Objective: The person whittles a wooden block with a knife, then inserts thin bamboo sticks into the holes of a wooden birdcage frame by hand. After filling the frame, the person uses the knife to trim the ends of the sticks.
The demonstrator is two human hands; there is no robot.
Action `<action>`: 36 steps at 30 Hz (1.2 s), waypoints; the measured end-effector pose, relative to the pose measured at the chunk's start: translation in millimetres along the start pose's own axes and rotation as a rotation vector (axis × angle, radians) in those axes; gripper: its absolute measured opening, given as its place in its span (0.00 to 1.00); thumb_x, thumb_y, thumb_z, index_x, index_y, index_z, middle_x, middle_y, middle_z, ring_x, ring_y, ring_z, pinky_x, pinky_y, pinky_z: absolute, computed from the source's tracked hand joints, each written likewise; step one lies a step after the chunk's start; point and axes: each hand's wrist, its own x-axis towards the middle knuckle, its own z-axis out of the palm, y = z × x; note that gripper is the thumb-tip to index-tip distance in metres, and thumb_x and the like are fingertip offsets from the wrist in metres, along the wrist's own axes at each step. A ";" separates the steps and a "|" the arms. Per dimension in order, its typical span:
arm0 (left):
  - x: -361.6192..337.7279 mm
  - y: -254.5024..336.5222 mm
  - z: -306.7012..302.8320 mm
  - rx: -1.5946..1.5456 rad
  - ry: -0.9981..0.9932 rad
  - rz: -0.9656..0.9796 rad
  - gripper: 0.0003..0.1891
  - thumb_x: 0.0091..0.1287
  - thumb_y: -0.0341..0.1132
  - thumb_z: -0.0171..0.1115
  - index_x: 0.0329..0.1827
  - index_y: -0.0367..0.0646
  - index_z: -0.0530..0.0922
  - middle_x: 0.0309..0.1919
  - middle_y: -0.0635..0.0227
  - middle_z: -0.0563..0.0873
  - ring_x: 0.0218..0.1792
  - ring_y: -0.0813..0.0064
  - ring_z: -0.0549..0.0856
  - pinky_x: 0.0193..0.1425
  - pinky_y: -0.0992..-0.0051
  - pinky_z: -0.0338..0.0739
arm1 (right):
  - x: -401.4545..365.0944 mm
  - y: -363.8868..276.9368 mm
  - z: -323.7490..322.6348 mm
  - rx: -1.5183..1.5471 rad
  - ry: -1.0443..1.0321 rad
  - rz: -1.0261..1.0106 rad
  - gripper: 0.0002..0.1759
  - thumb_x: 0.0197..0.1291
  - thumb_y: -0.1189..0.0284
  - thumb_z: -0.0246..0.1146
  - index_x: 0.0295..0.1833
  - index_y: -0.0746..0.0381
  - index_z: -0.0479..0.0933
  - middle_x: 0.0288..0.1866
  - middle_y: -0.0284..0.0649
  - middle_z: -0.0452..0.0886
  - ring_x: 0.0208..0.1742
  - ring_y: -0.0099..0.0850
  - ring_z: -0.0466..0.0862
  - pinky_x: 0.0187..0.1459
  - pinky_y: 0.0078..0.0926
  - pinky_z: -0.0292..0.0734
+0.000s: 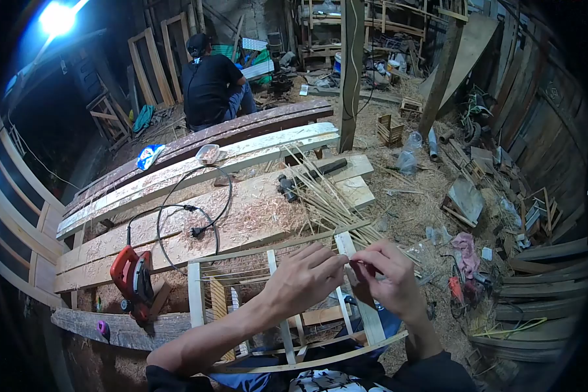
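Note:
A light wooden frame (196, 297) with crossbars and thin sticks lies across my lap. Over its right part, my left hand (307, 277) and my right hand (387, 273) meet with fingertips pinched close together. Whatever is between the fingers is too small or hidden to make out. Beneath my right hand runs a wide end slat (372, 323) of the frame. Just beyond it, a bundle of thin wooden sticks (326, 196) is spread over the bench, with a hammer (286, 188) partly among them.
Shavings cover the plank bench (255, 206). A red power planer (130, 277) with a black cable (158, 225) stands at the left, near a purple roll (102, 327). Another person (212, 85) sits beyond the bench, back turned. A wooden post (350, 78) rises behind it; scrap lies right.

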 end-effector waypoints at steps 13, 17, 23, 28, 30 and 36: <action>-3.2 -0.9 0.8 0.007 -0.019 0.008 0.14 0.60 0.25 0.76 0.49 0.40 0.88 0.37 0.65 0.89 0.39 0.65 0.89 0.45 0.66 0.86 | -1.5 -2.3 -4.3 -0.012 0.018 0.030 0.14 0.55 0.83 0.77 0.47 0.61 0.89 0.42 0.40 0.85 0.43 0.38 0.87 0.42 0.34 0.81; -3.2 -2.0 0.8 0.006 -0.033 0.031 0.14 0.59 0.25 0.75 0.49 0.41 0.88 0.37 0.66 0.88 0.40 0.65 0.88 0.47 0.67 0.86 | 7.2 0.7 -13.5 -0.135 -0.068 -0.134 0.15 0.52 0.80 0.78 0.47 0.60 0.89 0.44 0.39 0.85 0.43 0.38 0.86 0.45 0.35 0.80; -3.4 -1.3 2.8 0.020 -0.030 0.006 0.13 0.60 0.27 0.75 0.48 0.41 0.88 0.36 0.66 0.87 0.39 0.64 0.88 0.46 0.66 0.86 | 15.1 -9.7 -18.8 -0.319 -0.173 -0.194 0.16 0.51 0.78 0.77 0.48 0.61 0.88 0.44 0.40 0.84 0.46 0.40 0.86 0.49 0.39 0.81; 0.4 10.8 3.9 0.009 -0.015 -0.087 0.11 0.60 0.28 0.75 0.46 0.42 0.88 0.35 0.66 0.87 0.38 0.63 0.88 0.44 0.64 0.85 | 9.4 -8.7 -20.9 -0.209 -0.168 -0.130 0.18 0.51 0.80 0.75 0.49 0.62 0.87 0.45 0.41 0.84 0.47 0.42 0.86 0.49 0.39 0.82; 2.2 17.4 3.6 0.020 0.044 -0.086 0.09 0.61 0.29 0.75 0.44 0.42 0.88 0.34 0.66 0.87 0.37 0.62 0.88 0.45 0.64 0.85 | 6.4 -9.8 -19.7 -0.160 -0.157 -0.108 0.17 0.52 0.82 0.75 0.50 0.63 0.87 0.45 0.42 0.84 0.47 0.43 0.87 0.49 0.39 0.83; 2.5 12.6 9.3 -0.039 0.022 -0.146 0.07 0.64 0.31 0.74 0.42 0.41 0.87 0.33 0.64 0.88 0.37 0.60 0.88 0.47 0.63 0.84 | -3.1 -7.9 -13.7 -0.133 -0.114 -0.034 0.17 0.52 0.85 0.74 0.49 0.63 0.87 0.46 0.43 0.85 0.48 0.44 0.88 0.48 0.39 0.84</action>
